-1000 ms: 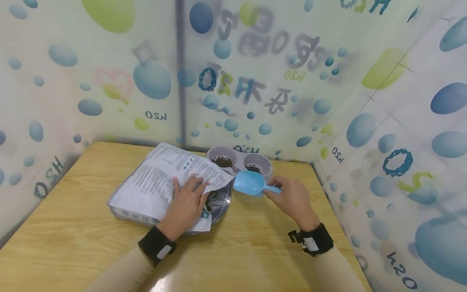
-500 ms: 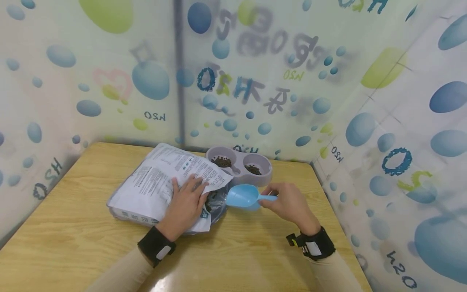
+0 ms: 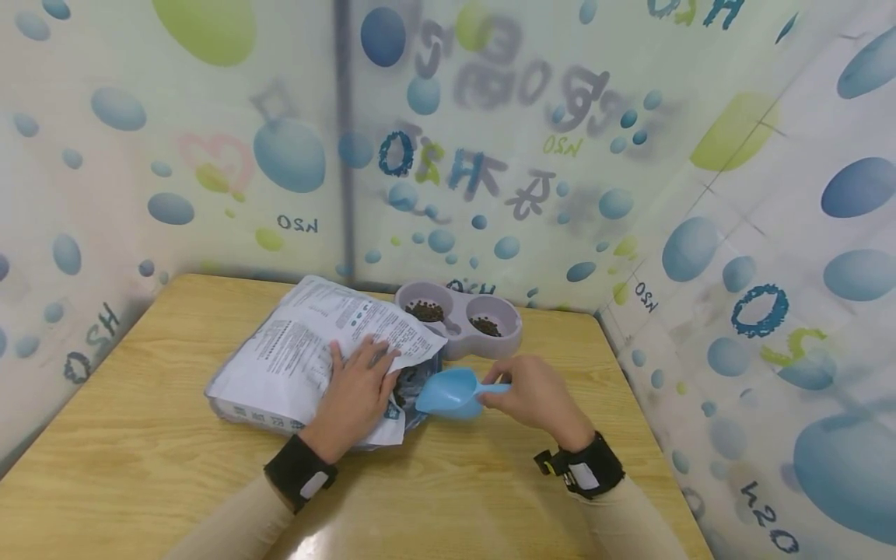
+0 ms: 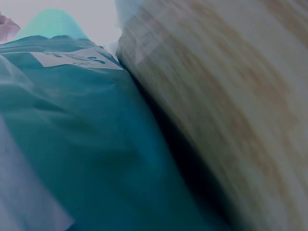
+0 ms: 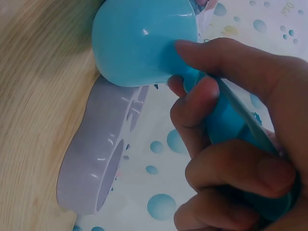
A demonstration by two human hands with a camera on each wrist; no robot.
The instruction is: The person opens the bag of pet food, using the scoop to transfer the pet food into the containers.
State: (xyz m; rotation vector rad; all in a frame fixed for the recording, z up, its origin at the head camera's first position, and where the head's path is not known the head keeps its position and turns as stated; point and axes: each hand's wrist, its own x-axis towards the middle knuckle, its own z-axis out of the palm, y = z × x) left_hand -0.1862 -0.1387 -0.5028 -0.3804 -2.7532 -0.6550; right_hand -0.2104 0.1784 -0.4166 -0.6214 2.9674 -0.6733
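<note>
My left hand (image 3: pixel 355 393) rests with spread fingers on the white printed bag (image 3: pixel 280 350), beside its torn-open mouth, where dark grey lining shows. My right hand (image 3: pixel 535 397) grips the handle of a light blue scoop (image 3: pixel 451 393). The scoop's front edge is right at the bag's mouth, and no food shows in its bowl. In the right wrist view, fingers and thumb curl round the handle of the scoop (image 5: pixel 144 41). The left wrist view shows the side of the bag (image 4: pixel 96 130) close up, with the scoop (image 4: pixel 53 24) beyond it.
Behind the scoop stands a grey double pet bowl (image 3: pixel 462 342), brown kibble (image 3: pixel 425 310) in both hollows. The wooden table (image 3: pixel 448 498) meets bubble-patterned walls at the back and right.
My right hand has carried the scoop left and toward me, away from the double bowl to the bag's mouth. My left hand has stayed on the bag.
</note>
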